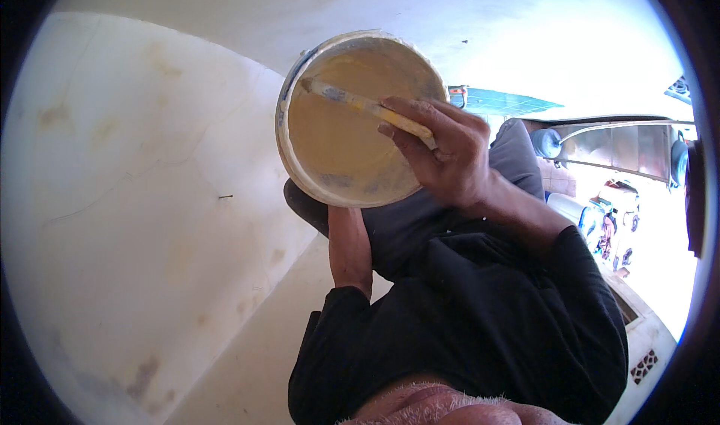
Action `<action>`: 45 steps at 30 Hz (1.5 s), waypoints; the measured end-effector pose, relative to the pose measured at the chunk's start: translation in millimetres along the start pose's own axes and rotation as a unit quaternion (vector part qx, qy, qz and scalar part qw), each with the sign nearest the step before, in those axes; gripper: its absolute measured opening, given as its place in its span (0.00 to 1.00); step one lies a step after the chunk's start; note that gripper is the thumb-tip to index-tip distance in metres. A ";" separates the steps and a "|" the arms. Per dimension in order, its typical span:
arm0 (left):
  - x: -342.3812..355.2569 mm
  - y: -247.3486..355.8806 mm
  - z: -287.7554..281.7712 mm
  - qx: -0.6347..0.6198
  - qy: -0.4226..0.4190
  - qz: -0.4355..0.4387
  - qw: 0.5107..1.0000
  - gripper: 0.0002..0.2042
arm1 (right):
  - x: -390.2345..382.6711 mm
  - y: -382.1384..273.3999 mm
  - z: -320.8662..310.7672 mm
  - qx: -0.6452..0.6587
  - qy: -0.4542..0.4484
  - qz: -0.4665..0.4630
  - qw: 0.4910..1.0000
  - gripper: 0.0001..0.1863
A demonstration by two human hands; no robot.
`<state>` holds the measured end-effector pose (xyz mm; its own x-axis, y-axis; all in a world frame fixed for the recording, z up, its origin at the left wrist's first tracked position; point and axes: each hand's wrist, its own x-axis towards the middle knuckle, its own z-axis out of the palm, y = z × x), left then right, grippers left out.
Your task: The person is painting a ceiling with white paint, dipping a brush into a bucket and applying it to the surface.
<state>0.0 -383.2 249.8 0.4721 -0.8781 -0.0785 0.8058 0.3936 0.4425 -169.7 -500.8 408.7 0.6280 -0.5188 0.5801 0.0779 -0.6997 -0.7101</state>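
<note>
My right hand (452,151) is closed around the yellowish handle of a paintbrush (352,100). The brush slants to the upper left, its paint-coated bristle end over the inside of a round bucket (282,136) near the left inner wall. Whether the bristles touch paint is hard to tell. Yellowish-tan paint coats the bucket's inside, and its pale rim is smeared. My left forearm (349,249) reaches up to the bucket's underside, where the bucket hides my left hand and its fingers. The bucket appears above my bent, dark-trousered legs.
On the left stands a pale wall (150,222) with brownish stains, thin cracks and a nail (225,196) sticking out. A blue-green surface (510,101) lies beyond my right hand. Farther right are a blue water jug (546,143) and assorted clutter (611,219) in bright light.
</note>
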 end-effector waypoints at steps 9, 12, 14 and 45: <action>-10.6 -5.5 -8.8 0.004 0.010 -0.004 1.000 0.55 | 28.5 20.5 19.8 -0.094 -0.202 -0.173 0.959 0.21; -17.3 -8.3 -12.8 -0.001 0.014 -0.003 1.000 0.54 | 23.0 21.1 31.6 -0.061 -0.236 -0.146 0.959 0.20; -17.8 -7.8 -14.8 -0.002 0.016 0.004 1.000 0.54 | 23.0 21.0 33.2 -0.027 -0.261 -0.128 0.956 0.19; -13.3 0.7 -48.8 -0.125 -0.091 0.134 0.979 0.41 | 33.4 20.0 9.1 0.320 -0.144 0.293 0.889 0.22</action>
<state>11.7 -358.0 207.7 0.6245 -0.7596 0.1817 0.7351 0.6503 0.1918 -140.1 -527.6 410.1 0.8714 -0.4899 -0.0254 0.0384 0.1198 -0.9921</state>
